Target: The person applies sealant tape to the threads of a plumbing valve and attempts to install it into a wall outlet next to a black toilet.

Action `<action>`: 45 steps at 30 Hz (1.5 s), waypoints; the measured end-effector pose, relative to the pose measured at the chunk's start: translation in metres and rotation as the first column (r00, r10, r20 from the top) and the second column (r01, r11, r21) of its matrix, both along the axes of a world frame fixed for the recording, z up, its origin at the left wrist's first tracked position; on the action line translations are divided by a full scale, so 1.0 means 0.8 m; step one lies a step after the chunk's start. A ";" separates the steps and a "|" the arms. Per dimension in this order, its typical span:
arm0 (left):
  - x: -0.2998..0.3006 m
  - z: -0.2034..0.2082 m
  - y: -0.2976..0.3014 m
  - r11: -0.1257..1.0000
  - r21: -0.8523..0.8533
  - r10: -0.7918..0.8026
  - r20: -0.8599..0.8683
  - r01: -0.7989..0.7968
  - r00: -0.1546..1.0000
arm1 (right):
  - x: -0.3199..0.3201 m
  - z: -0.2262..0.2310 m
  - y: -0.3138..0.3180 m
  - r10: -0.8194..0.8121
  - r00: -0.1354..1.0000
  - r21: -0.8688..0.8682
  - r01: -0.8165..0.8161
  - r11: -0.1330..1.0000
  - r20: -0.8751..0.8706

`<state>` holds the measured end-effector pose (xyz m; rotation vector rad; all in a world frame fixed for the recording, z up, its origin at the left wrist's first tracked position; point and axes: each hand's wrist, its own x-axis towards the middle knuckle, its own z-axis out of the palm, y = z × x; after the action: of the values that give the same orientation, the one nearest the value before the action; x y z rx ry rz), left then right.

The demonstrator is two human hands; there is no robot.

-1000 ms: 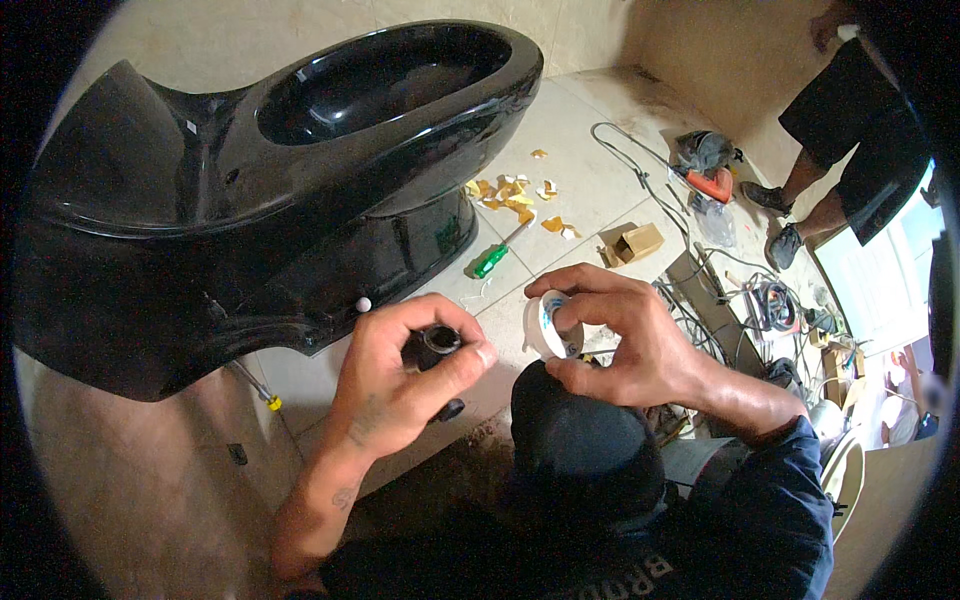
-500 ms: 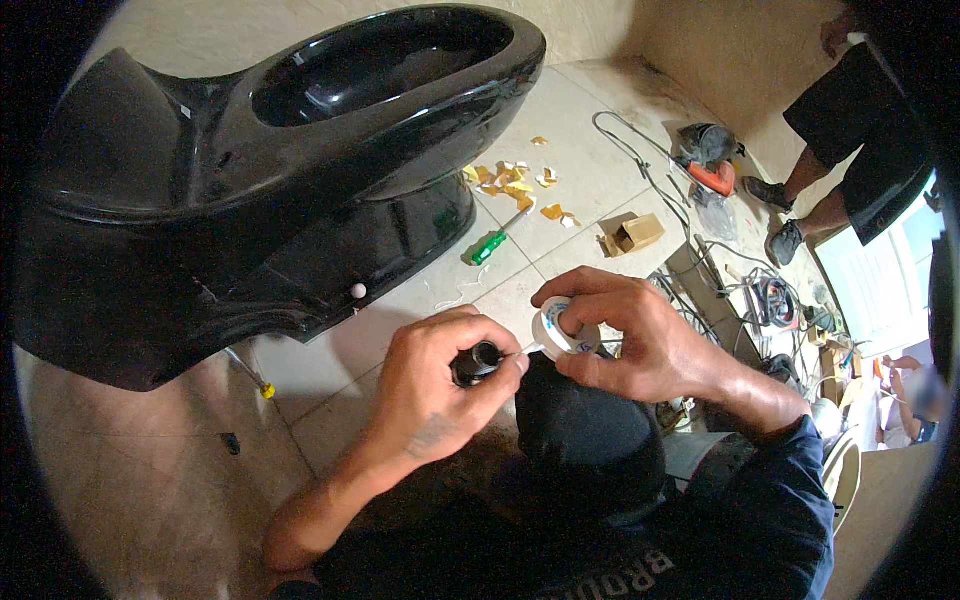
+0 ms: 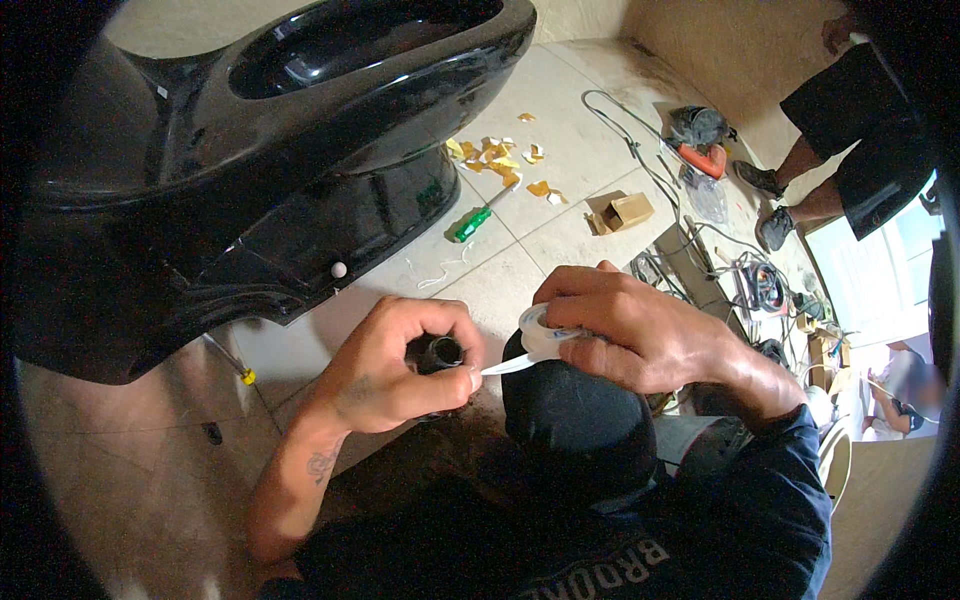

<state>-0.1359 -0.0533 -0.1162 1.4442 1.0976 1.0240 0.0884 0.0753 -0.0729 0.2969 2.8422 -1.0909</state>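
My left hand [image 3: 375, 380] is closed around a short black pipe fitting [image 3: 443, 350], its round open end facing up. Between that hand's thumb and forefinger the end of a white strip of thread seal tape [image 3: 508, 366] is pinched against the fitting. The strip runs taut to a roll of thread seal tape [image 3: 541, 335], which the fingers of my right hand [image 3: 635, 330] grip a little to the right. My fingers partly hide both the fitting and the roll. A black toilet [image 3: 340, 190] stands on the floor beyond my left hand.
A green-handled screwdriver [image 3: 473, 224] lies by the toilet, near yellow and white scraps [image 3: 495, 155] and an open cardboard box [image 3: 628, 211]. Cables, an orange tool [image 3: 703, 160] and assorted gear lie right. A person [image 3: 845, 130] stands at the upper right. A black cap-like shape [image 3: 580, 425] sits below my hands.
My hands have moved farther apart, the left one shifting leftward with the fitting. A longer strip of white tape now stretches from the roll. The whole view has shifted slightly.
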 end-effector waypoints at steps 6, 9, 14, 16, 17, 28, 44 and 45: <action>-0.003 -0.007 -0.004 0.997 0.010 -0.073 0.027 0.073 0.997 | 0.002 -0.017 -0.008 -0.022 0.982 -0.002 0.022 1.000 -0.190; -0.002 0.001 -0.006 0.998 0.061 0.007 -0.123 0.001 0.992 | 0.002 -0.009 -0.012 -0.031 0.976 0.126 0.059 0.990 -0.217; 0.014 0.007 -0.004 0.957 0.145 0.283 -0.300 -0.250 0.911 | -0.004 0.010 -0.013 -0.019 0.990 0.273 0.058 0.960 -0.142; 0.034 0.015 0.010 0.969 -0.038 0.214 -0.370 -0.245 0.904 | -0.006 0.016 -0.012 -0.011 0.994 0.301 0.043 0.953 -0.105; 0.040 0.006 0.012 0.965 0.009 0.251 -0.322 -0.262 0.913 | -0.008 0.018 -0.012 0.009 0.995 0.322 0.023 0.947 -0.097; 0.047 -0.002 0.006 0.947 0.224 0.261 -0.120 -0.230 0.958 | -0.003 0.035 -0.007 0.035 0.999 0.438 -0.029 0.899 -0.005; 0.055 0.083 -0.037 0.884 0.386 -0.284 -0.006 0.265 0.959 | 0.008 0.009 0.078 -0.276 0.951 0.730 0.089 0.678 0.140; 0.037 0.084 -0.026 0.921 0.302 -0.260 0.005 0.246 0.966 | 0.017 0.016 0.085 -0.257 0.965 0.595 0.174 0.784 0.057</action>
<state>-0.1064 -0.0738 -0.0493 1.7455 0.7183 1.0610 0.1019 0.1431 -0.0605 0.7214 2.9899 -0.1483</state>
